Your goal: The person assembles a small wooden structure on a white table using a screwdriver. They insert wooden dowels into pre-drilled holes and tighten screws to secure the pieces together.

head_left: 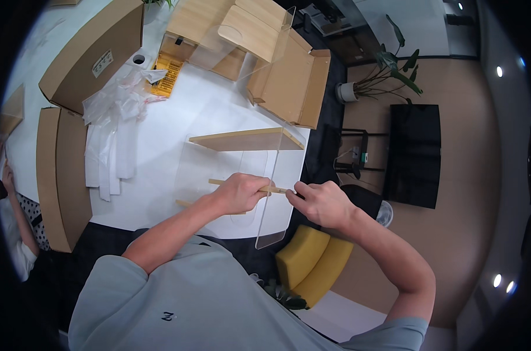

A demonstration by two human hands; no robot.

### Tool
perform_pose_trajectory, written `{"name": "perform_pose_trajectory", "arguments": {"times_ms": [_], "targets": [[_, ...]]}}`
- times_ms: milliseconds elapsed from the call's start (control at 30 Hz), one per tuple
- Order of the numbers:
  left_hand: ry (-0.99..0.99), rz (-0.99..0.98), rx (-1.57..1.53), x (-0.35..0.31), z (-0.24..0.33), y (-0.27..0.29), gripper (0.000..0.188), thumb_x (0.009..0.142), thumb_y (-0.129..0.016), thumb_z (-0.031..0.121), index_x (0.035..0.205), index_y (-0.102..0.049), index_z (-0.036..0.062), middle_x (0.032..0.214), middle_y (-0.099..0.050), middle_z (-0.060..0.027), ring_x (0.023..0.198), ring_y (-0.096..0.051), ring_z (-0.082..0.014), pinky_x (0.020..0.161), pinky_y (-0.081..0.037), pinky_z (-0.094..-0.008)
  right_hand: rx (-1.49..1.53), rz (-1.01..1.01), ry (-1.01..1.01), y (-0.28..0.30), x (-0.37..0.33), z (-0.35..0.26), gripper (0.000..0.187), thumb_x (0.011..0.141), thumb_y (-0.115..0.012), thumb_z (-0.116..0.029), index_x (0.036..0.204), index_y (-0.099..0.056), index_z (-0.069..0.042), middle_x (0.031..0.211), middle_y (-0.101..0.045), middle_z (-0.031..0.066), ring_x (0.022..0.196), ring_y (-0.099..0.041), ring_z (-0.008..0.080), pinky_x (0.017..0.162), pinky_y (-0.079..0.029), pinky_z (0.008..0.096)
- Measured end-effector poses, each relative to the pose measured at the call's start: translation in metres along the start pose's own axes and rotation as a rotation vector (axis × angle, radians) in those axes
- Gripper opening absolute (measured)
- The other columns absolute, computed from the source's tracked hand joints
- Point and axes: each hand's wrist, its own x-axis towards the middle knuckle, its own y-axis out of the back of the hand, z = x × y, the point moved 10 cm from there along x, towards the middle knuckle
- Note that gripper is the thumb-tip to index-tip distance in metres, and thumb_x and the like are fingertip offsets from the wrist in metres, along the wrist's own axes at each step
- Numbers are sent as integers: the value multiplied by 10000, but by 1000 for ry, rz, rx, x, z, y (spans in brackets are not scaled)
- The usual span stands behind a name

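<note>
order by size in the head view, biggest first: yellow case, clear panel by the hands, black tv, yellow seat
1. Black tv
2. Yellow seat and clear panel: too alike to rank
3. Yellow case

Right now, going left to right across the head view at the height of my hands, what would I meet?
Another person's hand, brown cardboard box, white packing strips, left grip, clear panel, right grip, black screen.

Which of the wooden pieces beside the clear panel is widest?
The broad board, uppermost of them in the picture; the upper strip, at the left hand, and the lower strip are narrow.
</note>
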Motion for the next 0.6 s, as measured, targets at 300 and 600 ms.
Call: {"name": "perform_pose_trajectory", "arguments": {"times_ms": [300, 600], "targets": [[-19, 17, 22, -1, -3, -4, 191, 877, -739, 69, 1064, -751, 31, 857, -746, -171, 765, -727, -354, 688, -578, -419, 1674, -125, -1173, -93, -43, 47, 160, 968, -677, -19, 1094, -765, 25, 791, -661, 36, 551, -470, 74, 477, -335, 237], [4, 7, 6, 1, -2, 0, 193, 880, -748, 80, 1067, -753, 33, 863, -746, -175, 779, -727, -363, 695, -579, -420, 169, 30, -118, -4, 2, 15, 134, 868, -673, -26, 1000, -696, -30, 841, -648, 109, 659, -685, 275, 575, -566, 398]]}}
